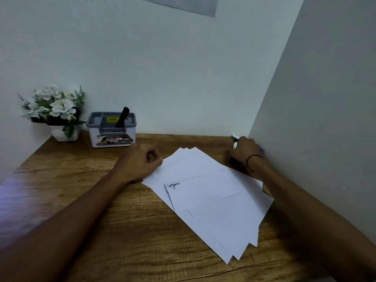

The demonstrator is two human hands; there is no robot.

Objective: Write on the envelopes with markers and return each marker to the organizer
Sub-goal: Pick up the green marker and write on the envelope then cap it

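Several white envelopes (pixel 211 198) lie fanned out on the wooden desk (pixel 126 226). The top one carries a short line of black handwriting (pixel 173 185) near its left corner. My left hand (pixel 142 159) rests as a closed fist on the stack's left edge, holding nothing. My right hand (pixel 244 151) is at the desk's back right corner against the wall, closed around a marker (pixel 235 139) whose white end pokes out above the fingers and a blue end at the wrist side. A grey and white organizer (pixel 111 129) stands at the back with one black marker (pixel 122 117) upright in it.
A white pot of artificial white flowers (pixel 55 110) stands at the back left corner beside the organizer. Walls close the desk at the back and on the right (pixel 325 119).
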